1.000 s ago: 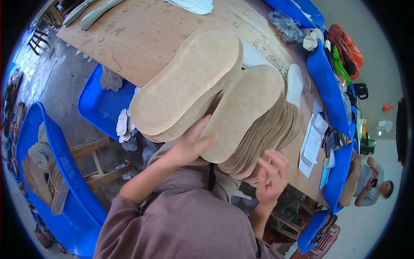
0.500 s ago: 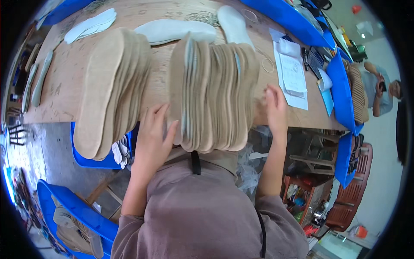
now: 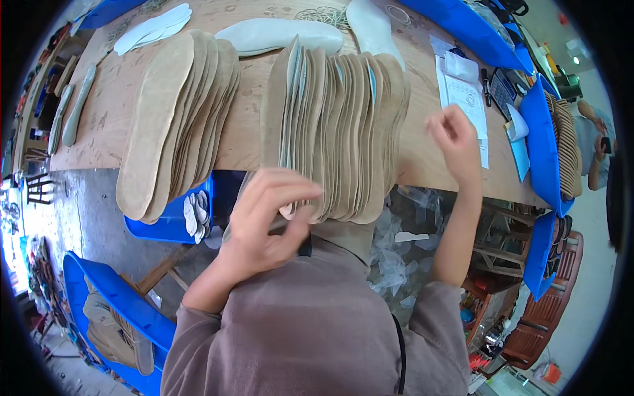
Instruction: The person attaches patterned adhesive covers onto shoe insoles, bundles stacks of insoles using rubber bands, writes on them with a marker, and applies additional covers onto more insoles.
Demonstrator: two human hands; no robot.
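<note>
In front of me, a thick row of tan shoe insoles (image 3: 353,145) stands on edge, leaning together and jutting past the table's near edge. A few light-blue and whitish edges show among them. My left hand (image 3: 267,214) hovers over the row's near left end, fingers bent and thumb apart, holding nothing. To the right of the row, my right hand (image 3: 457,138) is raised above the table, fingers curled toward the thumb with nothing visible in them. Left of the row, a second fanned stack of tan insoles (image 3: 162,125) also overhangs the edge.
White insoles (image 3: 281,36) and rubber bands (image 3: 323,16) lie at the back of the wooden table (image 3: 241,138). Papers (image 3: 464,96) lie at right beside a blue bin (image 3: 545,145) of insoles. Another blue bin (image 3: 119,310) stands lower left. A person (image 3: 594,142) holds a phone far right.
My left hand has moved right from beside the row to over its near end. My right hand has lifted away to the right, its fingers curling in. The view has shifted slightly.
</note>
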